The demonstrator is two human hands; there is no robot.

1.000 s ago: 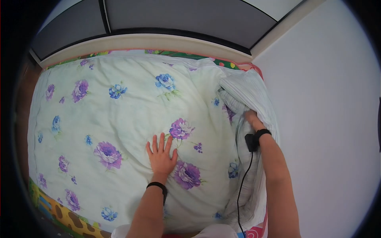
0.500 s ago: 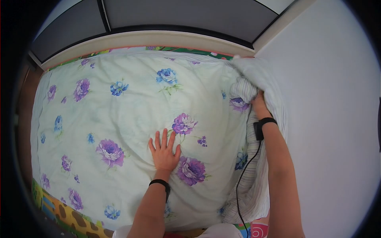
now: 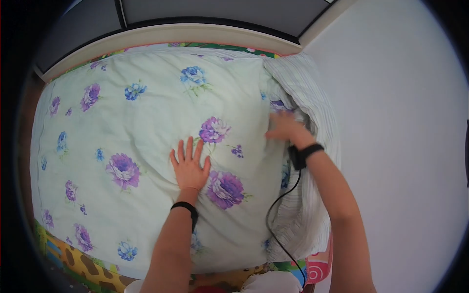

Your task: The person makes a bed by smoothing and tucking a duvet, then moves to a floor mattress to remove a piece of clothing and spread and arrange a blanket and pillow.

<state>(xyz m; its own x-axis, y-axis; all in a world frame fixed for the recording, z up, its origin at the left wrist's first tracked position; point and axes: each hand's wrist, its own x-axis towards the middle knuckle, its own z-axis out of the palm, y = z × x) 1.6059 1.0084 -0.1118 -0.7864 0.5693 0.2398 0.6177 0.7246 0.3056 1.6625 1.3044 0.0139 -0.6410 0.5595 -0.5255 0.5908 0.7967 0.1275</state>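
A pale green floral quilt (image 3: 161,112) with purple and blue flowers lies spread out in the head view, slightly wrinkled. My left hand (image 3: 190,167) rests flat on it, fingers spread, beside a large purple flower. At the quilt's right end, a striped edge (image 3: 307,93) is folded over. My right hand (image 3: 287,128) is blurred, just left of that fold, with thumb and fingers apart and nothing visible in them. On my right wrist sits a black band with a small box (image 3: 297,157), from which a black cable (image 3: 268,215) runs down across the quilt.
A colourful patterned mat (image 3: 93,266) shows beneath the quilt along its near and far edges. Grey sliding panels (image 3: 210,10) stand at the far side. A plain white wall (image 3: 395,127) rises at the right.
My right hand has let go of the striped fold and moved left, its fingers opening. The fold's far corner now lies flatter. My left hand stays on the quilt; the view has shifted slightly.
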